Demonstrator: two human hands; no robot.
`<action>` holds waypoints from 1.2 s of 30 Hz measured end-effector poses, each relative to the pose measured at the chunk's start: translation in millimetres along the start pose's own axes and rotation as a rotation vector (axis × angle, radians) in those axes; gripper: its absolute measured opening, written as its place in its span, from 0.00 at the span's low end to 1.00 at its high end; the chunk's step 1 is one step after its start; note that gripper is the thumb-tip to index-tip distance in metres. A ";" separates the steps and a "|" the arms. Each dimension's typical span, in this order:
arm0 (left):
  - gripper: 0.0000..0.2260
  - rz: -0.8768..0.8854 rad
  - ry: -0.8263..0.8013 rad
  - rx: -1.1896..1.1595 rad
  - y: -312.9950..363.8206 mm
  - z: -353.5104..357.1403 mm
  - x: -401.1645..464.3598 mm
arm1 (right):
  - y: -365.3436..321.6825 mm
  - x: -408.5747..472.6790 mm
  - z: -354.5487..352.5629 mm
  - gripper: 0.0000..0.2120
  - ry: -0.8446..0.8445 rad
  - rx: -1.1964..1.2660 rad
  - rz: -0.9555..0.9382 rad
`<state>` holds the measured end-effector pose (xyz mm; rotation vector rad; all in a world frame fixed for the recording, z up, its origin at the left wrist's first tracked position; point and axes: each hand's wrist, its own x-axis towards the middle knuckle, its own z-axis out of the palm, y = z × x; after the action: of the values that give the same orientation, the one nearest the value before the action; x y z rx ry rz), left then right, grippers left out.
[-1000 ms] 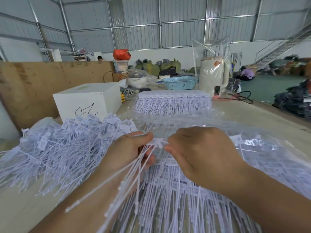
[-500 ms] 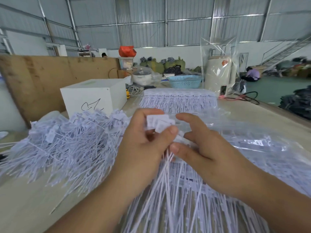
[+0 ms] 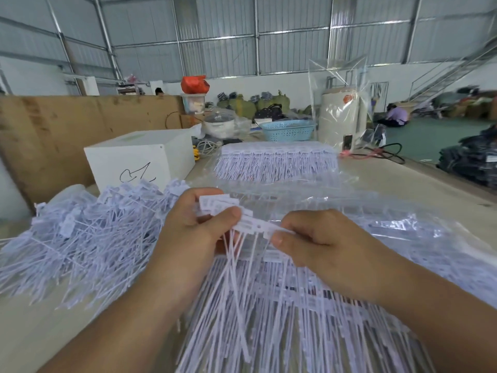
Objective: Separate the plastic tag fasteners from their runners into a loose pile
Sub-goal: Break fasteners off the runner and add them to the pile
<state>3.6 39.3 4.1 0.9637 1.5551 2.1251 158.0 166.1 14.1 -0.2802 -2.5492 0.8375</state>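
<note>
Warehouse bench: left hand [image 3: 193, 232] now grips a fanned bunch of tag fasteners [image 3: 220, 204], right hand [image 3: 317, 243] pinching the strip end beside its thumb, peeling it outward versus 0.5 s ago. Loose pile [image 3: 80, 238] left of fingers; separation progressing.

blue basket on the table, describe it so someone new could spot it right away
Look to the far end of the long table, past the flat bundle of white tag fasteners. The blue basket sits between a lidded pot and a bagged cream cylinder; it alone is turquoise with perforated sides.
</note>
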 end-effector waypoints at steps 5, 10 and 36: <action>0.22 -0.029 -0.043 0.056 0.1 3.4 -2.6 | -0.4 1.5 2.4 0.19 0.009 -0.031 -0.013; 0.12 -0.198 0.010 -0.018 0.3 -0.2 5.0 | -11.6 3.1 1.7 0.22 0.131 -0.338 -0.149; 0.23 0.072 -0.007 0.019 2.4 19.3 -13.0 | -0.5 9.7 19.3 0.19 0.187 0.066 -0.091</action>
<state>26.5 44.0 5.5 1.0471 1.5617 2.1560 140.4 158.9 3.8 -0.2101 -2.3376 0.8197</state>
